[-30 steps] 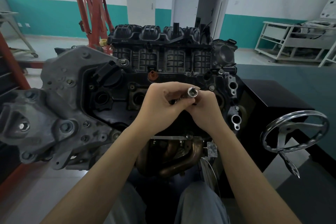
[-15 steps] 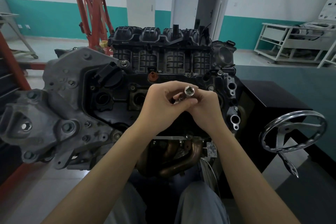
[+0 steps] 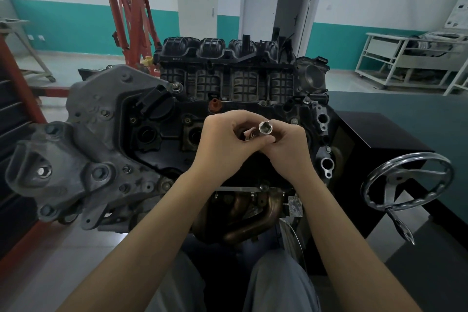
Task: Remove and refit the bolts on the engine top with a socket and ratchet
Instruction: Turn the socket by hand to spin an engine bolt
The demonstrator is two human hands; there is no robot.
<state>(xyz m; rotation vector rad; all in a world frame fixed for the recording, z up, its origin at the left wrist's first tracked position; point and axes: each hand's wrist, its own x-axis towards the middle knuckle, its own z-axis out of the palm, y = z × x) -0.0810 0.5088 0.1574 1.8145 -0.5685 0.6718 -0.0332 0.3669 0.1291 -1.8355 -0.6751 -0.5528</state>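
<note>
Your two bare forearms reach up from the bottom of the frame, uncovered from elbow to wrist, with no sleeve showing along either. Your left hand and right hand are ungloved, without a ring, watch or band in view. Below them, your legs wear loose, pale grey-blue fabric trousers, lightly creased over both thighs.

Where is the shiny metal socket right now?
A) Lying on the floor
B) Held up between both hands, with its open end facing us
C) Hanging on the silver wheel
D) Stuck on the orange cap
B: the socket is pinched between the left hand and the right hand above the engine, its hollow end turned toward the camera.
</note>
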